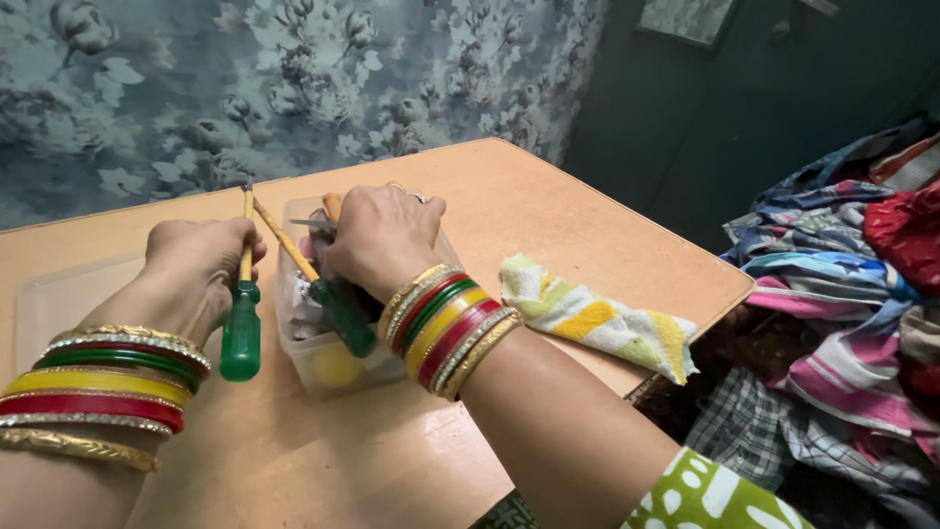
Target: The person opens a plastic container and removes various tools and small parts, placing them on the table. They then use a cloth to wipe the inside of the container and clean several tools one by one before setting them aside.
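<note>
Bangled wrists frame a clear plastic tub on the bench. Left hand, just left of the tub, is clamped on a green-handled screwdriver; right hand, over the tub, grips another screwdriver, apparently sorting tools. Striped cloth lies right of it.

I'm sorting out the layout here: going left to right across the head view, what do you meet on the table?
Left hand gripping a green-handled screwdriver → clear plastic container → right hand over the container → striped cloth → pile of clothes beyond the table edge.
</note>
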